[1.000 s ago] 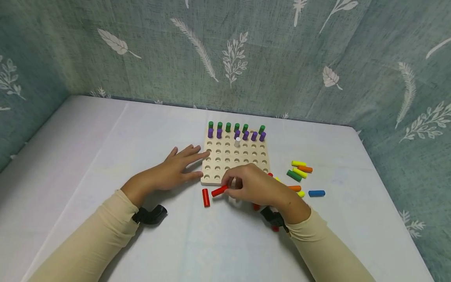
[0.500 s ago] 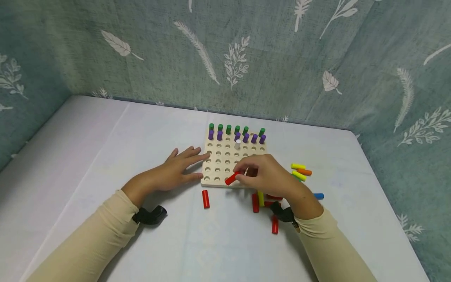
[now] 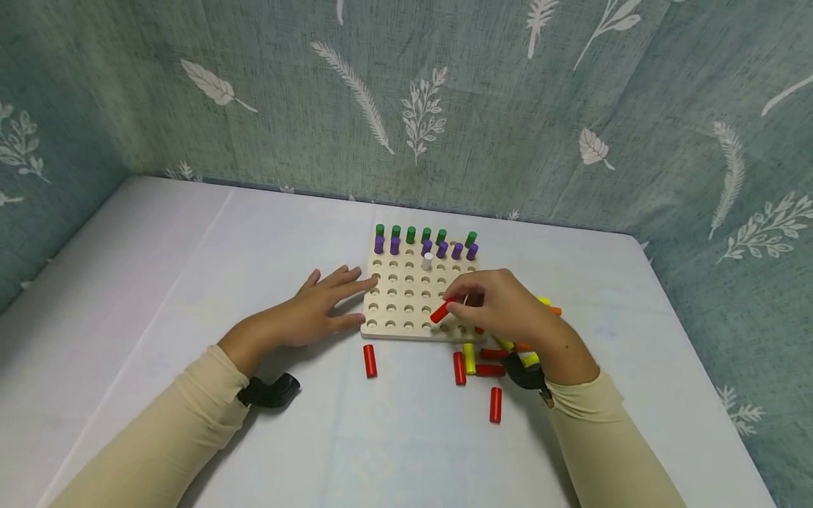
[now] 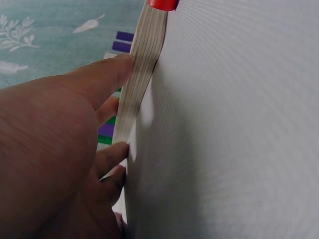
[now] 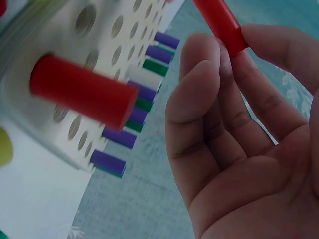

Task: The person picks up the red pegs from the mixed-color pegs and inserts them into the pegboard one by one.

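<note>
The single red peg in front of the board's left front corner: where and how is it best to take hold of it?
Probably pinch the red peg at its middle, across its long sides, coming from above. It lies flat on the cloth with both long sides free, while its far end points toward the pegboard.

A grey-green curtain (image 3: 495,120) with white leaf prints (image 3: 211,83) hangs behind a white table (image 3: 305,444) and shows along its left and right sides.
</note>
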`<state>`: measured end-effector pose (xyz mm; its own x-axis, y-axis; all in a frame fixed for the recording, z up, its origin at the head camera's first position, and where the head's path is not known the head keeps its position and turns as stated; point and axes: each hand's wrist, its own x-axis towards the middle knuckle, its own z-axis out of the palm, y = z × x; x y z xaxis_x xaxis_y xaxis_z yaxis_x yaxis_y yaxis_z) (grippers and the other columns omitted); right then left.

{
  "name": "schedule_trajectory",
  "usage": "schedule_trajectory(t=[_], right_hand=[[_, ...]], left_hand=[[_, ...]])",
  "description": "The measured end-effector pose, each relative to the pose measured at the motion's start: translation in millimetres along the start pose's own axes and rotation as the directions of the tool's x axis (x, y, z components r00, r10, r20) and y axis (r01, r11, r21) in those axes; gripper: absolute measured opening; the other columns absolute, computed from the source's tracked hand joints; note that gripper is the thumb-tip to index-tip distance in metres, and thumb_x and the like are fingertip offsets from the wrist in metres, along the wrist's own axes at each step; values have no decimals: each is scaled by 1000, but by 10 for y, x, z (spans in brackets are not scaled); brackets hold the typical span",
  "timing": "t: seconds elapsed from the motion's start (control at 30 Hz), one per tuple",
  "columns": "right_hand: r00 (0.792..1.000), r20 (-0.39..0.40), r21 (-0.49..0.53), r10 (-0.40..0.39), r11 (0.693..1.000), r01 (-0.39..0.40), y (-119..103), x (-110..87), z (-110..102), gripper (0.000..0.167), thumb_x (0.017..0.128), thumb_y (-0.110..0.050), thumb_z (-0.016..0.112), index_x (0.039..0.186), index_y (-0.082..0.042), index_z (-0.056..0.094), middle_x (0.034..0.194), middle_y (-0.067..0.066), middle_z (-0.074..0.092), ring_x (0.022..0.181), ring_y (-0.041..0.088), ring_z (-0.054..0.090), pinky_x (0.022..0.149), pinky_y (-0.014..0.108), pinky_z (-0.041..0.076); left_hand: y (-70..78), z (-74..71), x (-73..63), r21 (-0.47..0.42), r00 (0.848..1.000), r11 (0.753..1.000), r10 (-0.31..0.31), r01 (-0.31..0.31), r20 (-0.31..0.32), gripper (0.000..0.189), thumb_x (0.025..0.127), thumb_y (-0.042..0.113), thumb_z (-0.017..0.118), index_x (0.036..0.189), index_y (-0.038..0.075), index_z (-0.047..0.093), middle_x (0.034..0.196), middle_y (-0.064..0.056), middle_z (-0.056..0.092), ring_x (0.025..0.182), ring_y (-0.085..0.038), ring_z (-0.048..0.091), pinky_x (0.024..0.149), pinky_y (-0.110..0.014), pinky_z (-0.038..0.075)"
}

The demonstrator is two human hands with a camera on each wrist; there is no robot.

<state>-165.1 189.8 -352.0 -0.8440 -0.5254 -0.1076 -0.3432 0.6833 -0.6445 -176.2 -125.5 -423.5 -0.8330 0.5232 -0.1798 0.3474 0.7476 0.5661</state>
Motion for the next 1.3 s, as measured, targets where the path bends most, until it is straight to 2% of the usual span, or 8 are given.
schedule_trajectory(t=[0.17,0.3,0.43,0.57,0.7,0.87,1.1,1.3], right_hand=[[999,-15,-31,44,999,-45,29,23,-16,12,94,-18,69,103,-13,74,84,0,67,72,16,59,62,29,53],[997,12,-43,73,996,-72,53,16,-12,10,94,-18,69,101,-13,74,83,0,67,70,16,61,63,29,53],[996,4,-71,89,994,-89,58,24,-33,8,94,-17,69,99,-12,73,82,1,67,68,16,61,62,29,52],[994,-2,-87,111,990,-110,50,39,-51,8,94,-17,69,99,-12,72,82,2,66,71,17,58,64,30,52],[990,19,-102,139,985,-136,75,27,-36,8,94,-18,68,100,-12,71,84,1,66,77,16,59,69,28,52],[991,15,-123,134,984,-131,102,22,-32,5,94,-16,68,95,-13,71,83,0,66,78,17,58,72,29,52],[987,58,-116,148,983,-141,139,3,-27,4,92,-14,68,89,-12,70,74,-1,63,71,16,57,65,28,51],[991,59,-121,116,987,-109,159,-18,-28,7,92,-12,67,84,-12,69,70,-2,63,66,15,55,60,28,49]], left_hand=[[-1,-10,-4,5,1000,1000,9,-8,-24,71,95,45,65,157,34,32,167,-8,22,157,-32,8,123,-61,-6],[-3,3,-14,-4,1000,1000,10,-10,-4,72,95,45,65,157,33,31,167,-8,22,157,-32,8,123,-62,-7],[0,-7,-19,3,1000,1000,6,-6,-11,72,95,45,64,158,33,31,167,-8,22,157,-33,8,123,-62,-6],[10,-29,-17,1,1000,1000,10,-10,-29,71,95,44,65,157,33,32,167,-9,22,157,-33,8,123,-61,-6],[9,-15,-15,-9,1000,1000,12,-12,-7,71,96,45,64,158,32,31,167,-9,21,157,-33,8,123,-61,-7],[-1,4,-21,-2,1000,1000,9,-9,-12,72,95,45,64,157,34,31,167,-8,22,157,-33,8,123,-62,-7],[-2,32,-20,-4,1000,1000,8,-8,-2,72,96,46,64,158,33,30,168,-8,21,157,-32,8,123,-61,-7],[24,18,-40,-15,1000,1000,17,-17,-5,69,97,44,62,158,31,31,168,-9,21,157,-32,8,123,-61,-7]])
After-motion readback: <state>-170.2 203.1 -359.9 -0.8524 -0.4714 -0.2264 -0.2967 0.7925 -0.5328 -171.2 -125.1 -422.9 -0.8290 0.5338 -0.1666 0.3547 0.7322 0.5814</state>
